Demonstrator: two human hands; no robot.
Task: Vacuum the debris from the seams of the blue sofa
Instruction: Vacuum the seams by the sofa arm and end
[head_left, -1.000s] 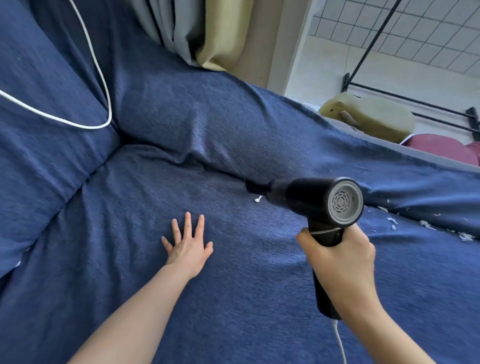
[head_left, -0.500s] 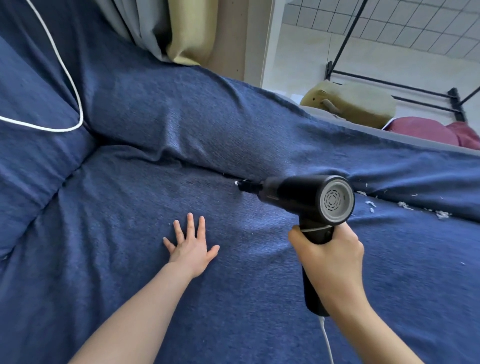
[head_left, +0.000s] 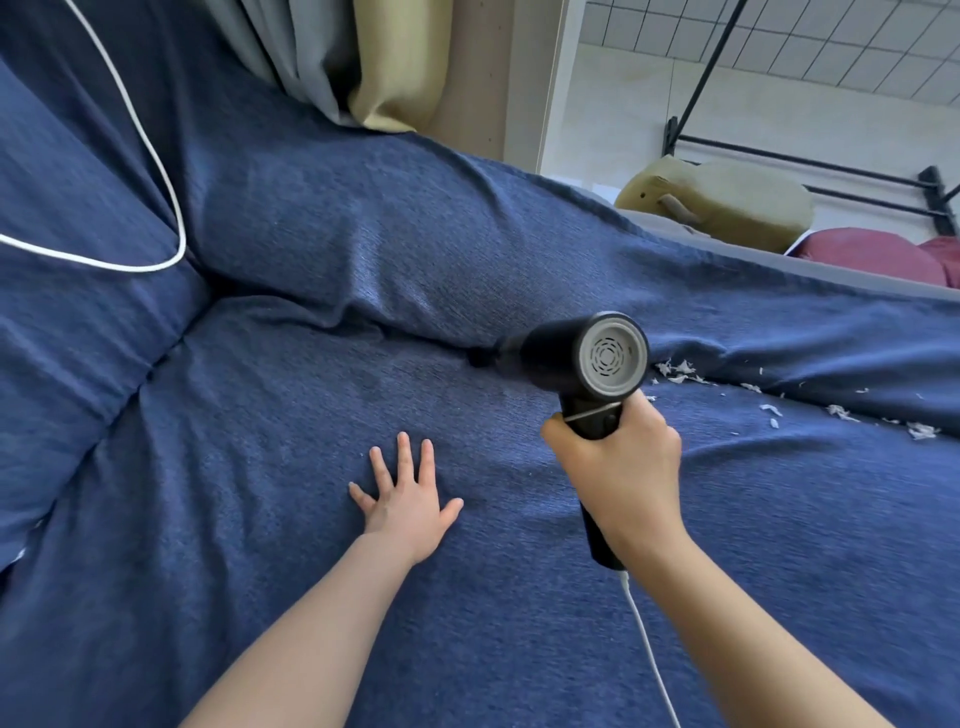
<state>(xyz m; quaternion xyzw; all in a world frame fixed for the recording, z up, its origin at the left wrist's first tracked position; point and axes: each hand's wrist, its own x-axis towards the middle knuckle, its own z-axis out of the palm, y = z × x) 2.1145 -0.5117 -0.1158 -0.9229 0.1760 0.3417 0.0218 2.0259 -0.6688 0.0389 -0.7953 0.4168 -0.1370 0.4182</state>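
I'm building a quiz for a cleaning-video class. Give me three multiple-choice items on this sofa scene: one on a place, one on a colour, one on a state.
1. Where does the white debris lie?
A. Along the seam to the right of the vacuum
B. Under the left hand
C. On the floor

2. What colour is the vacuum body?
A. White
B. Black
C. Red

3. What is the left hand doing?
A. Gripping the cord
B. Holding a cloth
C. Lying flat and open on the sofa

Answers:
1. A, the flecks are strewn along the crease past the vacuum's grey rear end.
2. B, the barrel and handle are black, gripped by the right hand.
3. C, its fingers are spread on the seat and hold nothing.
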